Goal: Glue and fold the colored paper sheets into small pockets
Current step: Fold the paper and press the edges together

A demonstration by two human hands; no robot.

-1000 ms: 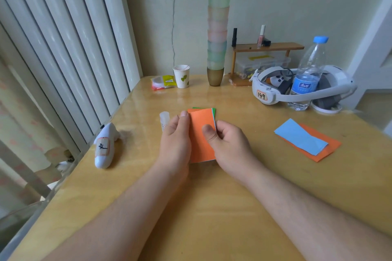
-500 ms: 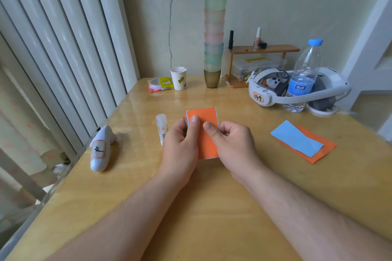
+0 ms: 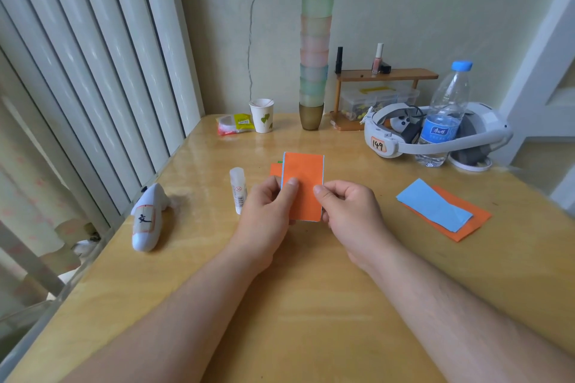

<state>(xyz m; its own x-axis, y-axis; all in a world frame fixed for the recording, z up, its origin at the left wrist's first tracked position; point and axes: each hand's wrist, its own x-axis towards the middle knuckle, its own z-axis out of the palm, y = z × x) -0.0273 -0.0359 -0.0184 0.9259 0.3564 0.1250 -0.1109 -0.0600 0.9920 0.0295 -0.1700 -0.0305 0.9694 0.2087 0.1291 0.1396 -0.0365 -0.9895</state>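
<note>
Head view.
- Orange pocket [image 3: 303, 185]: folded sheet with a thin blue edge, held upright-facing above the worktop [image 3: 311, 305], centre.
- Left hand [image 3: 264, 214]: pinches the pocket's left edge, thumb on the front, fingers curled behind.
- Right hand [image 3: 351, 214]: pinches the pocket's right edge between thumb and curled fingers.
- Loose sheets [image 3: 275, 168]: orange with a sliver of green, lying flat behind the pocket's left side, mostly hidden.
- Glue stick [image 3: 238, 190]: lying on the worktop just left of the left hand.
- Blue sheet [image 3: 434, 204]: folded, lying on an orange sheet [image 3: 466, 224], well right of the hands.
- White controller [image 3: 147, 218]: near the left edge.
- Paper cup [image 3: 262, 115], snack packet [image 3: 233, 124], cup stack [image 3: 314, 62]: at the far edge.
- Headset [image 3: 435, 137] and water bottle [image 3: 443, 115]: far right; the bottle stands inside the headset's band.
- Small shelf [image 3: 385, 74]: against the wall.
</note>
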